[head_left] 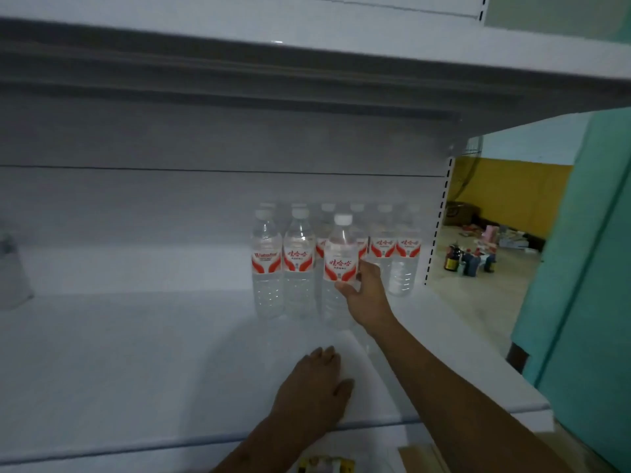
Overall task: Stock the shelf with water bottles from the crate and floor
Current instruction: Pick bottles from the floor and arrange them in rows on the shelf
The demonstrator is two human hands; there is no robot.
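My right hand [365, 288] grips a clear water bottle [339, 261] with a white cap and a red-and-white label, standing upright on the white shelf [136, 353]. It stands in front of several matching bottles [298, 261] lined up in rows at the shelf's back right. My left hand [317, 387] lies flat on the shelf near its front edge, fingers straight, holding nothing.
An upper shelf [307, 70] hangs low overhead. To the right, past the shelf's perforated upright [437, 227], are a teal panel [587, 268], a yellow wall and dark bottles on the floor [467, 261]. A cardboard edge [420, 459] shows below the shelf.
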